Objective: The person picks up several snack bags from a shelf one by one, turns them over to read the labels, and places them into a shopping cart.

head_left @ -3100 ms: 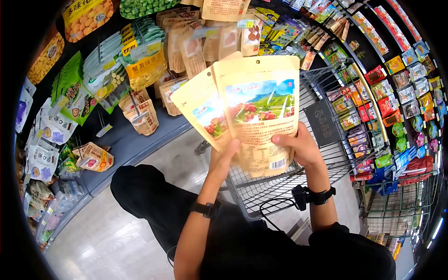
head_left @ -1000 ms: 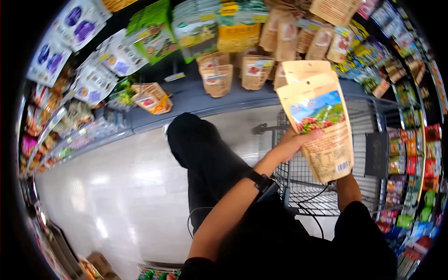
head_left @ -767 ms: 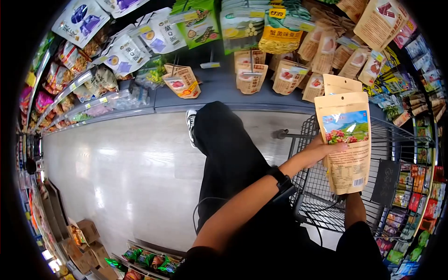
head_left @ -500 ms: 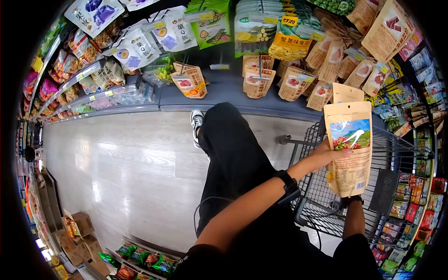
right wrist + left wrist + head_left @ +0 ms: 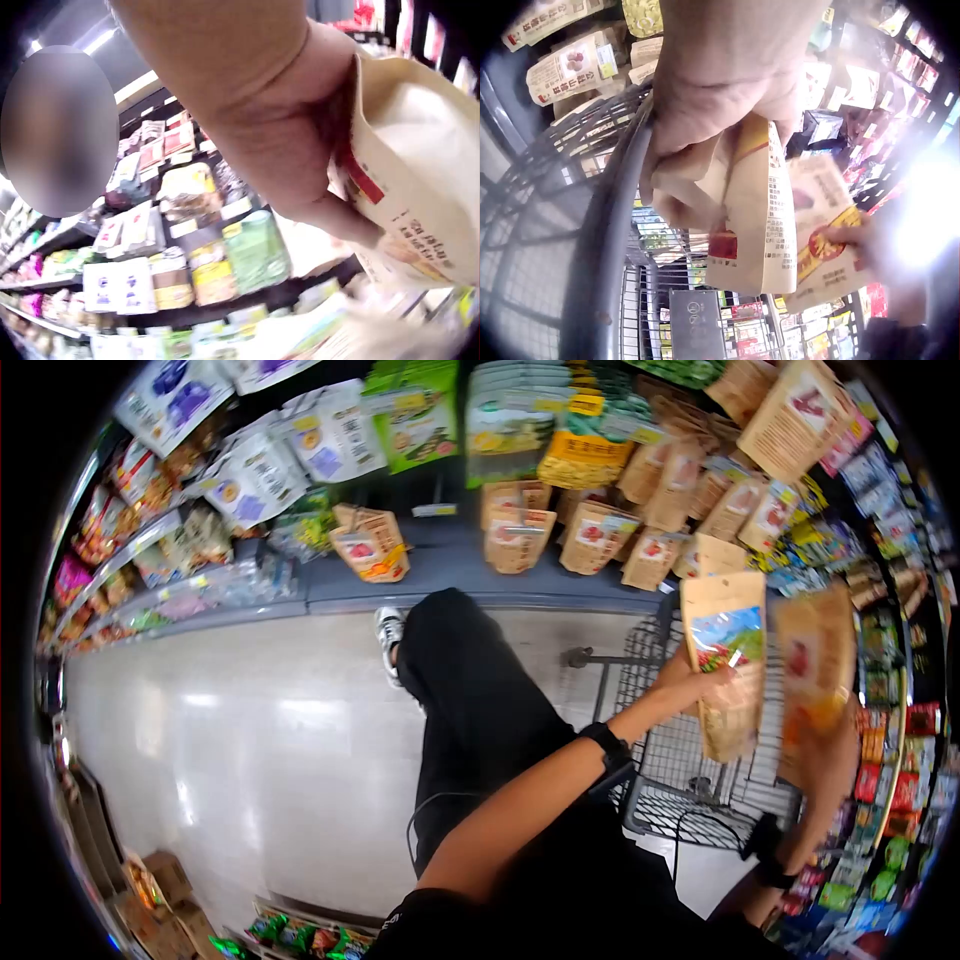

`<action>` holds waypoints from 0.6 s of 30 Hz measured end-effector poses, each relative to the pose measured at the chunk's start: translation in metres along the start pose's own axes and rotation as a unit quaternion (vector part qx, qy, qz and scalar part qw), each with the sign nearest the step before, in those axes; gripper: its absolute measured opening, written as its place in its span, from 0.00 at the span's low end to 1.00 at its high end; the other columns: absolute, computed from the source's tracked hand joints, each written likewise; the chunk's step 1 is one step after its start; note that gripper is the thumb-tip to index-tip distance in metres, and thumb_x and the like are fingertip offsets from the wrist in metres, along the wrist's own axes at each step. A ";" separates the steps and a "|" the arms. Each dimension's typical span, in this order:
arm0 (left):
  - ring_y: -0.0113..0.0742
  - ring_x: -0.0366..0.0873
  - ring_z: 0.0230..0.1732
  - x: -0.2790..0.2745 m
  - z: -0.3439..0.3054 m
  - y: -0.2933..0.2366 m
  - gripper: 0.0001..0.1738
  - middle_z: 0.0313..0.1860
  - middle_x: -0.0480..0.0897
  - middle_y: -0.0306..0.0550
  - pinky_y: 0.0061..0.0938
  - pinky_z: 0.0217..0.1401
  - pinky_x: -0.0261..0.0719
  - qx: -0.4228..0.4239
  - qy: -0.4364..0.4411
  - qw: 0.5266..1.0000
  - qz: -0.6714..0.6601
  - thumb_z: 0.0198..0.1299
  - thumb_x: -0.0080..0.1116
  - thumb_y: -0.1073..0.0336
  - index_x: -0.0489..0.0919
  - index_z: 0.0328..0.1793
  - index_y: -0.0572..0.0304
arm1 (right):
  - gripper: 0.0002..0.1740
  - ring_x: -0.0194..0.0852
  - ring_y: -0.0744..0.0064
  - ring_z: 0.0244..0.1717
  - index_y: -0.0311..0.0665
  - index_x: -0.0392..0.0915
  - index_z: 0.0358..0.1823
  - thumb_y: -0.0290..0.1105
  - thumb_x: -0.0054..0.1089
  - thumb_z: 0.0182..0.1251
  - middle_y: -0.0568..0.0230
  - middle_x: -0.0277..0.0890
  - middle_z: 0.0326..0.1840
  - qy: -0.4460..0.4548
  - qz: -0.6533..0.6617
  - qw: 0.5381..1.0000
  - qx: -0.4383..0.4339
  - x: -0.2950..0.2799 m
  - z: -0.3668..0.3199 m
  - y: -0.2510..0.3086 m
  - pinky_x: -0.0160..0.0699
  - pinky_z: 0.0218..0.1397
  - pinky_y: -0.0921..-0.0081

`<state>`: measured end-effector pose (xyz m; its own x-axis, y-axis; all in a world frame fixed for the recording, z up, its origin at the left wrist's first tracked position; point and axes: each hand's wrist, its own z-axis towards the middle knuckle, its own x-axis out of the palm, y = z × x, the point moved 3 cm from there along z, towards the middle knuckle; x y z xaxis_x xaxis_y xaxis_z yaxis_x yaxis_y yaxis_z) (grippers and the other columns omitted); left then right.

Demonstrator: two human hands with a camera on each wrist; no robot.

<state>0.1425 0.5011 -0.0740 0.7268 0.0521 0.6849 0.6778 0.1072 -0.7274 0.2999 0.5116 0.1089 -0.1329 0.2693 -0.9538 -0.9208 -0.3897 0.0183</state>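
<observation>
In the head view my left hand [image 5: 678, 685] grips kraft-paper snack pouches [image 5: 728, 630], one overlapping another, with a landscape and red fruit printed on the front one. The thumb lies across the front pouch. To their right, my right hand [image 5: 828, 745] holds a separate kraft snack pouch [image 5: 812, 650], blurred, with a red picture and an orange band. The left wrist view shows the left hand [image 5: 720, 97] around the tops of the pouches [image 5: 750, 217]. In the right wrist view, the fingers of the right hand [image 5: 292, 157] press along its pouch [image 5: 420, 165].
Below both hands stands a wire shopping cart [image 5: 655, 760]. Similar kraft pouches [image 5: 597, 540] hang over a dark shelf ledge [image 5: 440, 585] ahead, beside green and yellow snack bags [image 5: 590, 440]. More packets [image 5: 890, 760] line the right side. Cardboard boxes [image 5: 160, 905] sit at lower left.
Earlier both hands held the fanned pouches together; then the right hand went low behind them. Now it is out to the right with one pouch, apart from those in the left hand.
</observation>
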 end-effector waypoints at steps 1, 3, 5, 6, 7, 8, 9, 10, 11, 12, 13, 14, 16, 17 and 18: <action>0.36 0.74 0.52 0.001 0.002 0.003 0.28 0.53 0.74 0.49 0.28 0.54 0.73 -0.011 0.002 1.000 0.027 0.57 0.59 0.64 0.64 0.61 0.65 | 0.28 0.75 0.49 0.38 0.34 0.68 0.52 0.36 0.64 0.49 0.47 0.75 0.36 0.035 0.066 0.996 -0.055 0.008 -0.009 0.025 0.73 0.37 0.62; 0.32 0.77 0.44 -0.009 0.011 0.013 0.18 0.44 0.80 0.45 0.27 0.44 0.77 0.031 -0.055 0.994 0.087 0.54 0.60 0.65 0.74 0.50 0.65 | 0.35 0.64 0.50 0.46 0.40 0.69 0.59 0.45 0.65 0.47 0.50 0.66 0.44 0.070 -0.066 0.988 -0.120 0.028 -0.030 0.084 0.65 0.45 0.58; 0.31 0.78 0.44 -0.009 0.013 0.019 0.17 0.44 0.80 0.46 0.26 0.43 0.78 0.020 -0.007 0.999 -0.039 0.58 0.56 0.62 0.75 0.49 0.65 | 0.38 0.59 0.53 0.49 0.44 0.68 0.61 0.52 0.64 0.48 0.53 0.62 0.45 0.048 -0.020 0.991 -0.126 0.030 -0.038 0.111 0.58 0.49 0.56; 0.36 0.75 0.50 -0.009 0.013 0.021 0.20 0.51 0.76 0.49 0.30 0.49 0.78 -0.013 0.049 0.998 -0.044 0.62 0.50 0.61 0.68 0.57 0.64 | 0.37 0.58 0.50 0.52 0.46 0.69 0.60 0.53 0.64 0.48 0.50 0.61 0.50 0.064 -0.028 0.992 -0.105 0.027 -0.037 0.113 0.58 0.53 0.55; 0.41 0.73 0.56 -0.009 0.013 0.022 0.23 0.58 0.71 0.53 0.33 0.55 0.78 -0.044 0.101 0.993 -0.047 0.66 0.43 0.60 0.61 0.64 0.63 | 0.37 0.58 0.50 0.52 0.46 0.69 0.60 0.53 0.64 0.48 0.50 0.61 0.50 0.057 -0.048 0.992 -0.097 0.027 -0.034 0.112 0.58 0.53 0.55; 0.41 0.73 0.56 -0.003 0.010 0.015 0.23 0.58 0.71 0.53 0.33 0.55 0.78 -0.044 0.116 0.990 -0.059 0.66 0.43 0.60 0.61 0.64 0.63 | 0.36 0.56 0.48 0.56 0.46 0.70 0.59 0.52 0.64 0.48 0.49 0.60 0.55 0.043 -0.019 0.993 -0.106 0.030 -0.034 0.109 0.56 0.57 0.54; 0.43 0.72 0.57 0.005 0.004 0.003 0.23 0.59 0.69 0.55 0.34 0.56 0.78 -0.089 0.120 0.979 -0.138 0.67 0.40 0.59 0.60 0.65 0.63 | 0.35 0.54 0.46 0.60 0.47 0.71 0.59 0.52 0.65 0.48 0.47 0.58 0.60 0.029 0.013 0.993 -0.116 0.029 -0.034 0.106 0.53 0.60 0.53; 0.46 0.71 0.58 0.009 0.001 -0.002 0.23 0.61 0.68 0.56 0.35 0.57 0.77 -0.135 0.118 0.960 -0.214 0.69 0.36 0.59 0.58 0.66 0.64 | 0.35 0.54 0.46 0.60 0.47 0.71 0.59 0.52 0.65 0.48 0.47 0.58 0.60 0.026 0.001 0.994 -0.111 0.028 -0.035 0.103 0.53 0.60 0.53; 0.46 0.71 0.58 0.009 0.000 0.000 0.23 0.61 0.68 0.56 0.35 0.57 0.77 -0.137 0.123 0.958 -0.219 0.69 0.36 0.59 0.58 0.66 0.64 | 0.35 0.51 0.45 0.63 0.48 0.72 0.58 0.52 0.65 0.47 0.46 0.55 0.64 0.030 0.013 0.992 -0.121 0.029 -0.037 0.103 0.50 0.63 0.52; 0.47 0.71 0.58 0.004 -0.001 0.001 0.24 0.61 0.67 0.58 0.36 0.57 0.77 -0.114 0.104 0.974 -0.164 0.69 0.34 0.59 0.58 0.66 0.65 | 0.34 0.47 0.43 0.67 0.48 0.72 0.57 0.51 0.66 0.47 0.46 0.52 0.67 0.034 0.029 0.991 -0.129 0.030 -0.040 0.104 0.47 0.65 0.51; 0.49 0.71 0.58 0.000 -0.001 0.002 0.25 0.62 0.66 0.59 0.37 0.57 0.77 -0.087 0.084 0.987 -0.110 0.69 0.32 0.58 0.57 0.66 0.66 | 0.34 0.47 0.43 0.67 0.48 0.72 0.57 0.51 0.66 0.47 0.46 0.52 0.67 0.035 0.026 0.991 -0.128 0.031 -0.041 0.102 0.47 0.65 0.51; 0.36 0.76 0.51 -0.004 0.001 0.008 0.20 0.57 0.72 0.50 0.26 0.47 0.81 -0.118 0.051 0.975 -0.180 0.66 0.44 0.67 0.63 0.63 0.64 | 0.34 0.46 0.43 0.68 0.49 0.73 0.57 0.51 0.67 0.46 0.46 0.51 0.68 0.035 0.039 0.989 -0.136 0.031 -0.042 0.101 0.46 0.66 0.51; 0.35 0.76 0.50 -0.012 0.008 0.021 0.20 0.56 0.72 0.50 0.26 0.47 0.81 -0.121 0.058 0.975 -0.178 0.65 0.45 0.67 0.63 0.62 0.64 | 0.32 0.45 0.43 0.68 0.50 0.73 0.56 0.48 0.66 0.47 0.47 0.51 0.68 0.031 0.060 0.986 -0.156 0.031 -0.044 0.098 0.45 0.66 0.51; 0.35 0.77 0.49 -0.012 0.008 0.023 0.20 0.56 0.73 0.50 0.25 0.46 0.81 -0.124 0.062 0.975 -0.172 0.65 0.46 0.68 0.63 0.62 0.64 | 0.32 0.45 0.43 0.68 0.50 0.73 0.56 0.48 0.66 0.47 0.47 0.51 0.68 0.033 0.058 0.986 -0.154 0.031 -0.045 0.096 0.45 0.66 0.51; 0.33 0.76 0.48 -0.012 0.005 0.021 0.20 0.54 0.74 0.48 0.25 0.46 0.79 -0.119 0.048 0.980 -0.152 0.62 0.49 0.69 0.66 0.60 0.64 | 0.30 0.45 0.43 0.68 0.50 0.73 0.56 0.45 0.65 0.49 0.47 0.51 0.68 0.028 0.062 0.985 -0.161 0.032 -0.045 0.094 0.45 0.66 0.52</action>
<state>0.1473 0.5074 -0.0969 0.4870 -0.0421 0.8724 0.8628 -0.1321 -0.4880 0.2260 0.4439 0.0662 -0.2075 0.1562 -0.9657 -0.7333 -0.6782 0.0479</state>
